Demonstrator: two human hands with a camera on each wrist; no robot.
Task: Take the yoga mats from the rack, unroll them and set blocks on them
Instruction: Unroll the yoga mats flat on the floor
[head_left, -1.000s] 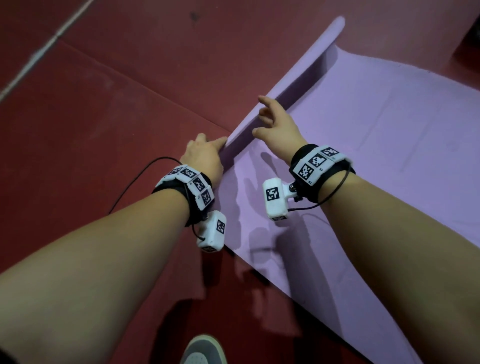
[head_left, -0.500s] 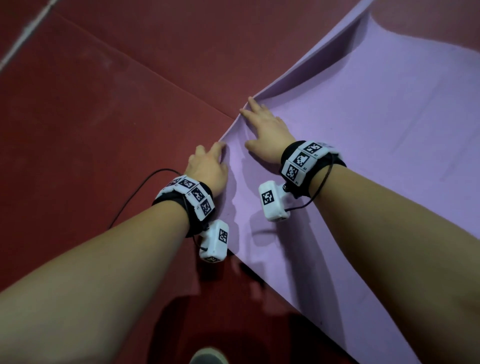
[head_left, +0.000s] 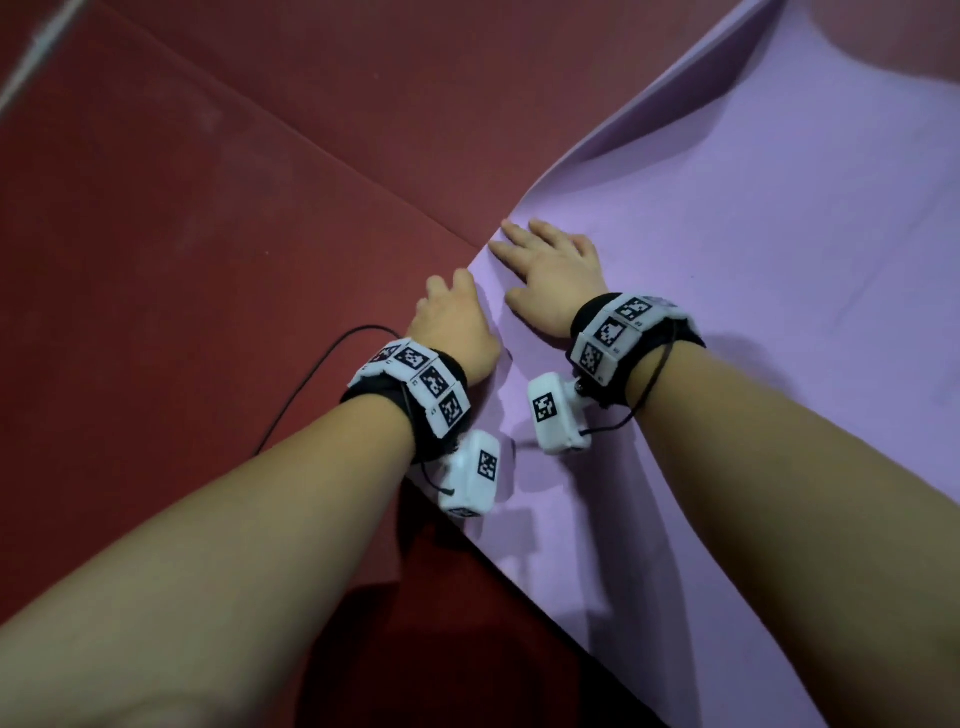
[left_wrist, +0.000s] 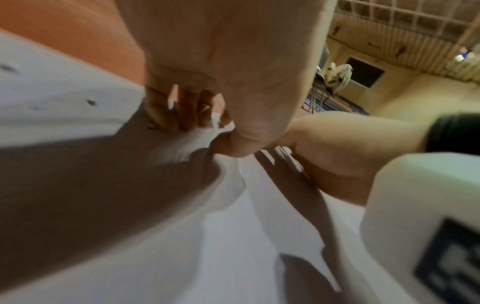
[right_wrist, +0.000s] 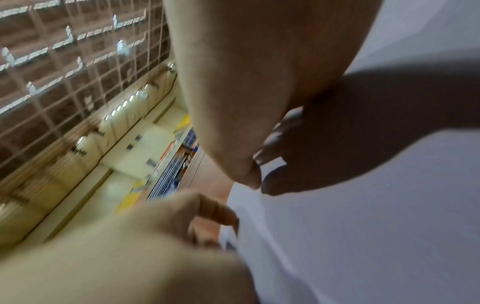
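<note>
Yoga mat (head_left: 727, 322): lilac foam sheet, lying on the red floor (head_left: 208, 260), reaching from the lower middle of the head view to the upper right.

Position relative to grip: the mat's near corner lies directly under both hands. Right hand (head_left: 550, 283) rests palm-down on the mat surface just inside the corner, fingers (head_left: 511, 257) straight and spread, tips at the mat's edge; grip flat and apart, closed on nothing. Left hand (head_left: 452, 327) sits at the mat's left edge, partly on the floor; the left wrist view shows its thumb (left_wrist: 249, 131) on top of the edge and its fingers curled beneath, so this grip is clamped on the mat edge. The two hands lie just beside each other, not touching.

Appearance: plain matt lilac, no pattern; faint creases across the surface. The far edge, upper right, stands lifted off the floor in a curved fold (head_left: 675, 119); the part near the hands lies flat.

Change from earlier frames: a second ago the edge by the hands stood up as a raised flap with the right fingers hooked over it; it is now pressed down, and the lifted portion lies farther toward the upper right.

Also present: black cable (head_left: 311, 374) on the floor left of the left wrist.
</note>
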